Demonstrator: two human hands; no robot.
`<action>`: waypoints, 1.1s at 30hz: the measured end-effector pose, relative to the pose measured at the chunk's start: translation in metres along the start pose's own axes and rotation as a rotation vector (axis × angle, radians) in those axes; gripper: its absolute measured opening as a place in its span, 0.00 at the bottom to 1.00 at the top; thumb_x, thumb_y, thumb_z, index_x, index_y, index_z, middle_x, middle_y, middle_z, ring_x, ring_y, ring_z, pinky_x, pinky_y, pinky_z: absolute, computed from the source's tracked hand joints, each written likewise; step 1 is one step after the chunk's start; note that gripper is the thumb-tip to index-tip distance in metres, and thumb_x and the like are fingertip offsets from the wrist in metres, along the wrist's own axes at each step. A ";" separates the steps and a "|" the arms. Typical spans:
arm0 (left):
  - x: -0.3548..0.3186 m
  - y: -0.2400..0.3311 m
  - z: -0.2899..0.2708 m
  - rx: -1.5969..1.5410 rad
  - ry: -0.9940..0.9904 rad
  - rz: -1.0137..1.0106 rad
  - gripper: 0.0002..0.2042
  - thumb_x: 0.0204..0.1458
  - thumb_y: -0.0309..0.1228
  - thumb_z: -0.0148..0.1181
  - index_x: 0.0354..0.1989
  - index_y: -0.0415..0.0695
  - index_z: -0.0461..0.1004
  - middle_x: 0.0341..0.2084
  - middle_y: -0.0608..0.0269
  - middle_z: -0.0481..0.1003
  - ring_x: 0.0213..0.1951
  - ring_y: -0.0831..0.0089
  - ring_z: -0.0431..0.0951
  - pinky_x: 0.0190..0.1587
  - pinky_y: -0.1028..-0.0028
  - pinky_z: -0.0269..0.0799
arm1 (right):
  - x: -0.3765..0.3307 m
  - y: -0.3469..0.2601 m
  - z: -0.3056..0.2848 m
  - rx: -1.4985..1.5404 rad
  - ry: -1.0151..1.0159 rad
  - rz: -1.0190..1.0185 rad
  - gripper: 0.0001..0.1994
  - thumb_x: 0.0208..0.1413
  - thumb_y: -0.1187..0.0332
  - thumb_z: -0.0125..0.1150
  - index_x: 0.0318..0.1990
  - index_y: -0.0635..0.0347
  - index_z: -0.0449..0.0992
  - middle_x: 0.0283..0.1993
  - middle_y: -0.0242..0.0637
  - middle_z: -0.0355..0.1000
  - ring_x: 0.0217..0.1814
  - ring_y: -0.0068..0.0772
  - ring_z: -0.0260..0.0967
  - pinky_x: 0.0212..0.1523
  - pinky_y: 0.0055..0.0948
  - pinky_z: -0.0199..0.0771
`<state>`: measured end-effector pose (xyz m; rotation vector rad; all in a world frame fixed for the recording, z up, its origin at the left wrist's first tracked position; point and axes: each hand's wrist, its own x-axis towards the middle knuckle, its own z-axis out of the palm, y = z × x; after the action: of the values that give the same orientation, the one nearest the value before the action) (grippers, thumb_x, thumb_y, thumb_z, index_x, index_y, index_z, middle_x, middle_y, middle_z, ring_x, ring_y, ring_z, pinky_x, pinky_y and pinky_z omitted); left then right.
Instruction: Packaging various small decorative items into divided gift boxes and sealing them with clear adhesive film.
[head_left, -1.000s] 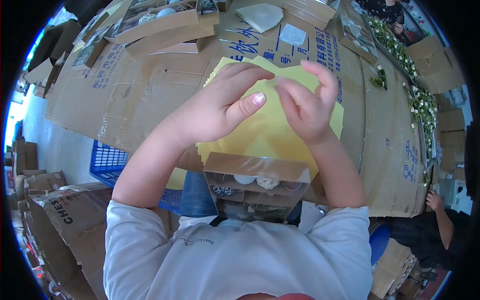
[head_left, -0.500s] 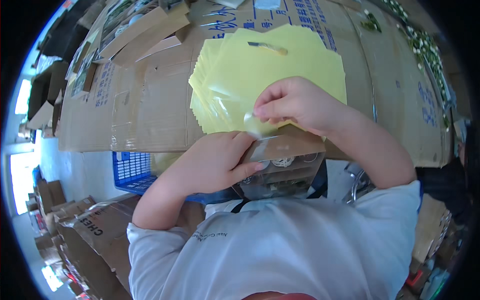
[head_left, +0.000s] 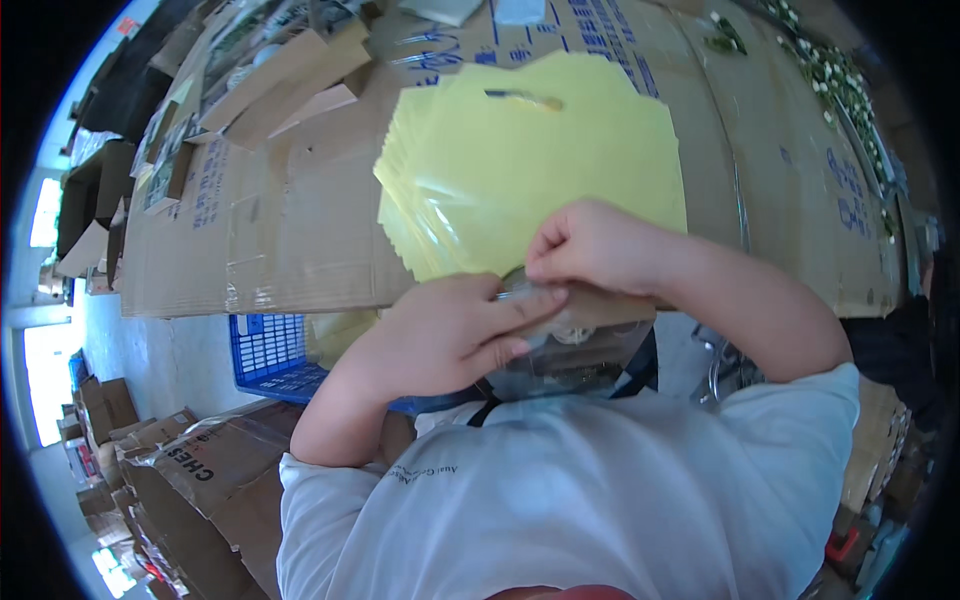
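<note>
A stack of yellow plastic bags (head_left: pixel 530 170) lies fanned on the cardboard-covered table (head_left: pixel 300 230). My left hand (head_left: pixel 450 335) and my right hand (head_left: pixel 600 250) meet at the near edge of the stack, right above a clear plastic box (head_left: pixel 560 365) with small round items inside, pressed against my chest. My right hand pinches the edge of a thin clear-yellow bag. My left hand rests flat on the box's brown cardboard top and touches the same bag edge with its fingertips.
A blue plastic crate (head_left: pixel 275 350) stands under the table at the left. Brown cartons (head_left: pixel 180 480) pile on the floor at the lower left. Loose cardboard pieces (head_left: pixel 270 90) lie at the far left of the table, small green-white sprigs (head_left: pixel 840 80) along its right side.
The view has tipped down and both hands have come back from the middle of the yellow bags to the near edge, over the clear box. The left hand now lies on the box.
</note>
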<state>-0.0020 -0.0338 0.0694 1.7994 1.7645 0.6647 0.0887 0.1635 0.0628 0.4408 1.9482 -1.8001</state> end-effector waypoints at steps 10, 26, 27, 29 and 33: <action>-0.024 0.003 0.004 0.010 0.043 0.005 0.30 0.51 0.43 0.58 0.61 0.46 0.61 0.34 0.50 0.71 0.36 0.51 0.73 0.39 0.61 0.68 | 0.004 -0.008 0.003 -0.632 -0.209 0.087 0.10 0.47 0.66 0.64 0.34 0.61 0.80 0.27 0.35 0.76 0.28 0.23 0.69 0.32 0.25 0.69; -0.121 -0.147 -0.036 -0.572 1.128 -0.938 0.25 0.58 0.38 0.50 0.62 0.40 0.57 0.46 0.55 0.72 0.47 0.70 0.73 0.45 0.74 0.69 | -0.020 0.064 -0.074 -0.201 0.587 -0.246 0.08 0.57 0.70 0.55 0.34 0.67 0.76 0.24 0.31 0.68 0.24 0.21 0.64 0.27 0.21 0.66; -0.120 -0.157 -0.038 0.054 1.094 -0.819 0.32 0.54 0.38 0.56 0.66 0.42 0.52 0.55 0.44 0.62 0.57 0.59 0.65 0.55 0.66 0.64 | -0.022 0.072 -0.072 -0.303 0.652 -0.351 0.07 0.55 0.71 0.58 0.33 0.68 0.76 0.26 0.35 0.70 0.26 0.26 0.66 0.29 0.25 0.67; -0.105 -0.125 -0.035 0.755 0.916 -0.870 0.36 0.50 0.39 0.60 0.66 0.44 0.52 0.62 0.39 0.52 0.63 0.49 0.56 0.62 0.57 0.54 | -0.033 0.073 -0.067 -0.461 0.684 -0.395 0.05 0.52 0.74 0.59 0.32 0.68 0.75 0.27 0.40 0.70 0.29 0.34 0.68 0.31 0.29 0.67; -0.076 -0.097 -0.039 0.763 0.416 -0.726 0.37 0.46 0.56 0.58 0.65 0.57 0.57 0.64 0.51 0.55 0.65 0.46 0.51 0.62 0.45 0.48 | -0.058 0.090 -0.066 -0.585 0.884 -0.462 0.02 0.51 0.76 0.58 0.31 0.66 0.75 0.28 0.42 0.69 0.30 0.40 0.68 0.34 0.32 0.67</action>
<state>-0.1018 -0.1080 0.0349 1.2570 3.0124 0.0383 0.1774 0.2414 0.0201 0.6896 3.2707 -1.2109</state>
